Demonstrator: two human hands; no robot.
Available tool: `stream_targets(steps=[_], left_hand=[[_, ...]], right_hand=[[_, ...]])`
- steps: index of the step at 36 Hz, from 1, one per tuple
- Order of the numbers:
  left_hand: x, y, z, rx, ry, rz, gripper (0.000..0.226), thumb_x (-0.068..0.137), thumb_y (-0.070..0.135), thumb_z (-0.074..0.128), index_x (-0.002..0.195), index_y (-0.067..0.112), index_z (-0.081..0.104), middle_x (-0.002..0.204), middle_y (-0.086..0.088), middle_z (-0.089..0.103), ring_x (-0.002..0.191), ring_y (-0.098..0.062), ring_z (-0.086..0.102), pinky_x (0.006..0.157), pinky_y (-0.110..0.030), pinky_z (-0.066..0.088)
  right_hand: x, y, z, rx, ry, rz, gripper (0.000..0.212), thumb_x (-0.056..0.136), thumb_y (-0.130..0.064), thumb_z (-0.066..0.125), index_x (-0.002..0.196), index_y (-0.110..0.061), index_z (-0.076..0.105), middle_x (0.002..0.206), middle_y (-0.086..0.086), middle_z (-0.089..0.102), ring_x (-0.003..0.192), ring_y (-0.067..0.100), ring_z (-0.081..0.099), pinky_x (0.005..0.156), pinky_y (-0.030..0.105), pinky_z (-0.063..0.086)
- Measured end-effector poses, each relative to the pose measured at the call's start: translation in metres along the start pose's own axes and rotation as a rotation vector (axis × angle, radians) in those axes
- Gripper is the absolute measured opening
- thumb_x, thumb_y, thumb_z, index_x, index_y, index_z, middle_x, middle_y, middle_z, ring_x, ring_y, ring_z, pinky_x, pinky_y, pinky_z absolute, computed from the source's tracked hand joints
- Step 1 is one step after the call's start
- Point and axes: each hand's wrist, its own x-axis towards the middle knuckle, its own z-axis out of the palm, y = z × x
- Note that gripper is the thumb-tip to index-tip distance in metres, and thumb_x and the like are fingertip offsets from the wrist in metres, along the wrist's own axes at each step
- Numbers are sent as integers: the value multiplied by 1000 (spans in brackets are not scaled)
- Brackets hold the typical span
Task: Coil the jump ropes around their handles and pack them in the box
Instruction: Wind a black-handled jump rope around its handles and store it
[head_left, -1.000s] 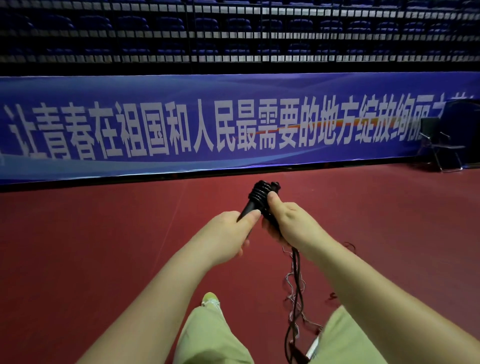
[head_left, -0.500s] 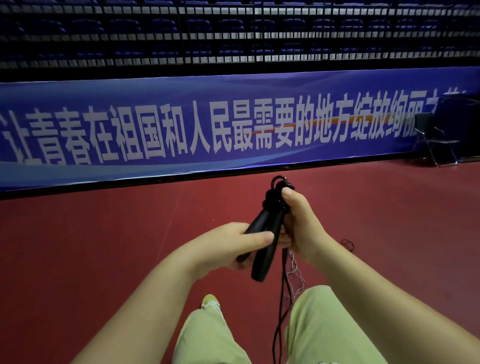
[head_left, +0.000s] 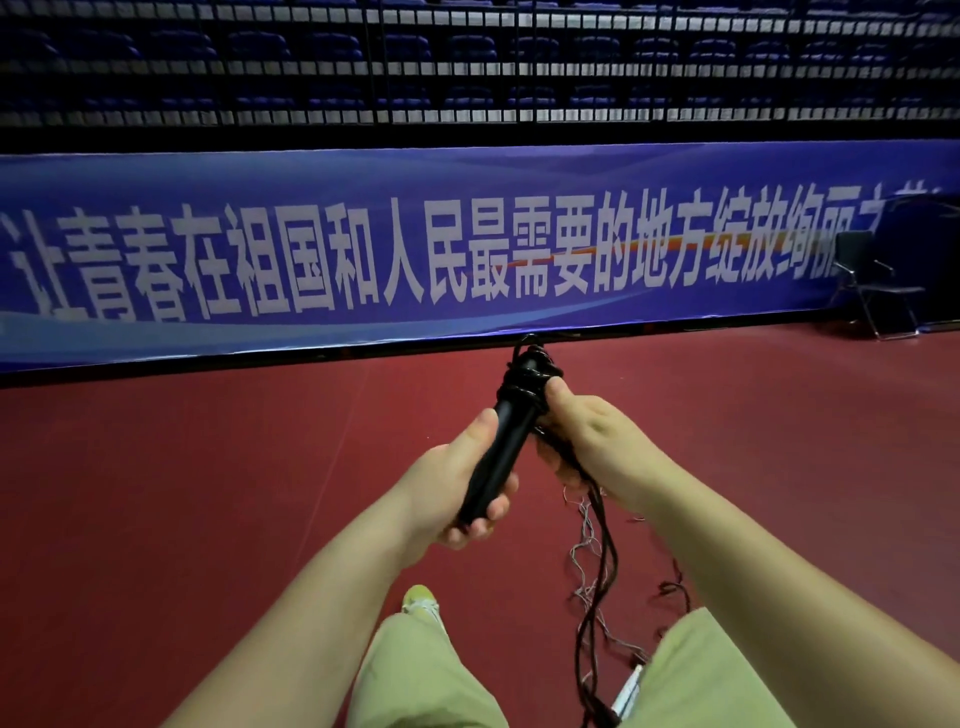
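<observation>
Head view: left hand (head_left: 447, 486) grasps the handles (head_left: 501, 447), right hand (head_left: 587, 441) pinches the rope (head_left: 602, 540) above open red floor (head_left: 156, 493).

Handle (head_left: 503, 441): glossy black. Rope (head_left: 597, 566): black, trailing frayed pale threads, possibly grey-white. Floor (head_left: 182, 493): uniform dark red. Far banner (head_left: 363, 249): blue with large white characters and an orange streak. Trousers (head_left: 426, 675): pale olive-green. Near shoe (head_left: 418, 597): yellow-green. Chair (head_left: 878, 280) at far right: black. Far seating (head_left: 311, 57): dark blue.

both hands (head_left: 457, 483) around rope-wound handles (head_left: 506, 441)
</observation>
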Motion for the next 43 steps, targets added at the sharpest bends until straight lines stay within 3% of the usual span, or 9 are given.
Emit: stream_targets(steps=[6,9,16,22,26,31,36,39,43], left_hand=[[9,6,3,291,203,114,53,96,57,30,82,12,54,63,-3,54,49,-15,45,49,-22,38],[15,7,-4,565,317,140,54,94,60,30,75,14,50,69,-2,56,63,-21,51,67,-36,43],[19,4,-7,896,385,71,49,92,66,29,82,23,50,72,4,56,68,-18,56,59,-32,36],[15,1,4,1147,542,147,46,89,70,31,106,31,48,89,7,61,88,-22,60,66,-33,40],[10,2,5,1165,579,215,43,88,70,33,102,31,45,89,6,58,87,-22,60,65,-33,40],[-3,11,2,841,343,185,38,82,66,52,97,31,48,82,8,61,72,-11,59,59,-30,40],[-13,18,0,5,-174,-11,61,75,68,53,97,12,61,77,-9,67,63,-21,63,61,-30,47],[-15,10,8,-412,-513,-144,73,65,73,50,95,10,71,79,-9,68,67,-24,65,65,-30,52],[-13,4,24,-607,-623,-118,68,68,71,48,91,12,72,71,-3,63,56,-16,61,57,-24,51]], right_hand=[[-2,11,14,-254,353,-91,65,103,-44,22,61,-6,53,47,-5,43,44,7,38,49,27,26],[-1,13,15,-108,318,-36,77,101,-53,17,74,5,59,47,-6,43,42,8,35,49,29,27],[1,17,19,272,147,265,75,89,-74,21,82,-13,64,53,-9,42,41,8,29,46,25,22],[4,13,20,332,164,314,56,93,-64,37,60,-20,48,50,-6,34,42,10,22,47,26,16],[2,11,19,372,153,258,54,96,-56,37,54,-23,44,51,-6,28,41,9,19,43,24,16],[0,7,13,370,144,98,47,96,-55,36,67,-19,42,52,-6,26,42,8,18,48,25,14],[0,2,5,609,75,28,55,77,-65,34,83,-11,48,46,-7,31,37,6,20,40,18,15],[-3,3,2,633,-43,-23,59,87,-62,31,86,-7,53,47,-4,39,34,6,28,36,17,22],[-3,8,3,580,-96,-59,72,77,-72,39,96,-5,57,56,-7,60,50,5,54,52,15,41]])
